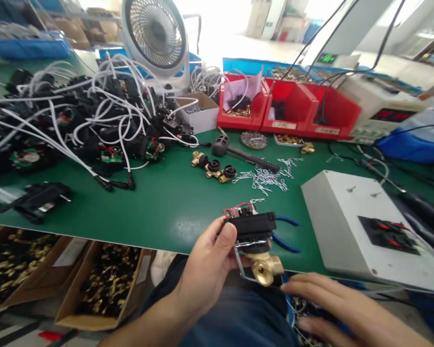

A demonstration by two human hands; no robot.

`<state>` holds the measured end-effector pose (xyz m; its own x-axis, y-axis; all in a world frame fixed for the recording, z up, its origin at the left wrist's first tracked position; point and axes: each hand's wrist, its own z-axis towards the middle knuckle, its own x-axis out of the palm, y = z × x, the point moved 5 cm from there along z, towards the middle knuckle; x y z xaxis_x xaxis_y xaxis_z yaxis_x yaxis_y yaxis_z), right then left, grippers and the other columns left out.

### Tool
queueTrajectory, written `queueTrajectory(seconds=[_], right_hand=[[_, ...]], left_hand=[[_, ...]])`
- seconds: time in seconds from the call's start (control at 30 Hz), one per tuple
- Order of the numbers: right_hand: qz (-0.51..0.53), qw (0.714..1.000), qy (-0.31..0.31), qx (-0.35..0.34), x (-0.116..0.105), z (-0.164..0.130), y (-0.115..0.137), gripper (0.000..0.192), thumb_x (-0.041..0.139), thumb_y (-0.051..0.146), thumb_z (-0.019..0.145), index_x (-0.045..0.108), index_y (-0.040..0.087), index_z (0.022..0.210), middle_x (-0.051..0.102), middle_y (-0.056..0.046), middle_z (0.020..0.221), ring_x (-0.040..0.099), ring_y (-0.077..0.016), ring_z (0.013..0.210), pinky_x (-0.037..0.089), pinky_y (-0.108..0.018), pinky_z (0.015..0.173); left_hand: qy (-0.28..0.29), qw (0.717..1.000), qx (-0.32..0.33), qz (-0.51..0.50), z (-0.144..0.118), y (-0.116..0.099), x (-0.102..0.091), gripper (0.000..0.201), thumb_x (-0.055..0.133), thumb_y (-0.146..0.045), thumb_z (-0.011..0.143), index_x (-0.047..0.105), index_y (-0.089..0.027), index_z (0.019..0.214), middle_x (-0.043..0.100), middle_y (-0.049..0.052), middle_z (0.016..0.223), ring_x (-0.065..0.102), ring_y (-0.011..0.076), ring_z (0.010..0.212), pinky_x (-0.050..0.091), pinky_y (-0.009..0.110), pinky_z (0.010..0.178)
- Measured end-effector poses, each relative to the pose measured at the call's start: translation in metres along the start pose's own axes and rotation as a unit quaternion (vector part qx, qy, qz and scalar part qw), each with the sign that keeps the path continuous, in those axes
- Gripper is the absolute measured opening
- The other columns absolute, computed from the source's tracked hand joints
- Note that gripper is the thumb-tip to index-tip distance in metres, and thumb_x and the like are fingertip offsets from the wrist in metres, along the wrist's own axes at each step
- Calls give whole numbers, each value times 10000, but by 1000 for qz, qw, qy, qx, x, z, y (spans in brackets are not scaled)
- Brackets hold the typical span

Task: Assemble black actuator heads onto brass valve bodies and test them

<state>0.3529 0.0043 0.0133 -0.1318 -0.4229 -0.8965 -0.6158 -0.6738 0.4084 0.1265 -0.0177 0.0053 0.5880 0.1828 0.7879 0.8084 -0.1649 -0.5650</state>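
Observation:
My left hand (211, 262) is closed around a black valve actuator (251, 226) with red wires on top, held over the bench's front edge. Below it is a brass valve body (264, 270), its round port facing me. A bent metal wire clip (240, 262) hangs at the left of the brass. Off to the right, my right hand (325, 306) has its fingers apart near the valve body, above a blue-rimmed bin (291, 308) of small metal parts. Behind the actuator lie blue-handled pliers (287, 243), their jaws hidden.
Loose wire clips (267, 178), three brass valves (214, 167) and a mallet (246, 154) lie on the green bench (159, 207). A grey box (347, 231) stands at right. Cabled black units (104, 125) pile up at left, near a fan (157, 36); red bins (289, 106) stand behind.

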Motion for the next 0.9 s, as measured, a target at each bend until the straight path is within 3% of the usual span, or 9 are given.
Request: queueTrajectory(seconds=[0.1, 0.2, 0.33, 0.5, 0.67, 0.9], right_hand=[[-21, 998, 42, 30, 42, 4, 10, 389, 592, 289, 934, 618, 251, 1319, 623, -91, 1319, 651, -250, 1145, 580, -380, 955], [-29, 993, 52, 103, 70, 7, -9, 477, 581, 219, 920, 565, 170, 1394, 543, -163, 1408, 547, -317, 1285, 464, -518, 1076], [11, 983, 91, 161, 96, 7, -34, 387, 521, 211, 950, 630, 168, 1319, 623, -159, 1305, 604, -319, 1204, 490, -527, 1036], [37, 979, 112, 168, 112, 3, -40, 288, 499, 193, 946, 704, 153, 1144, 696, -147, 1156, 676, -302, 1057, 550, -468, 947], [66, 977, 122, 162, 121, -1, -32, 327, 485, 249, 982, 656, 166, 1248, 666, -140, 1231, 651, -262, 1135, 523, -400, 1004], [81, 979, 115, 151, 125, 0, -30, 347, 460, 267, 998, 652, 148, 1260, 665, -149, 1206, 653, -254, 1117, 522, -379, 989]], left_hand=[[4, 1000, 0, 0, -2, -2, 0, 480, 710, -482, 863, 646, -112, 1163, 745, 131, 1045, 746, 243, 894, 639, 343, 739], [12, 1000, -2, -2, -2, -3, 2, 488, 718, -485, 855, 643, -104, 1150, 745, 130, 1021, 746, 245, 901, 640, 334, 744], [15, 1000, -7, -1, -1, -3, 4, 484, 716, -481, 859, 637, -111, 1161, 743, 126, 1027, 749, 241, 898, 641, 323, 734], [15, 1000, -3, -4, -2, -3, 3, 453, 721, -475, 856, 661, -127, 1139, 742, 108, 1045, 750, 235, 899, 643, 315, 732], [23, 1000, -6, -12, -2, -2, 2, 425, 698, -457, 879, 663, -174, 1194, 741, 94, 1096, 753, 227, 908, 648, 325, 747], [26, 1000, 1, -11, -3, -6, 6, 394, 726, -458, 854, 701, -154, 1102, 760, 91, 1043, 760, 226, 885, 648, 294, 714]])
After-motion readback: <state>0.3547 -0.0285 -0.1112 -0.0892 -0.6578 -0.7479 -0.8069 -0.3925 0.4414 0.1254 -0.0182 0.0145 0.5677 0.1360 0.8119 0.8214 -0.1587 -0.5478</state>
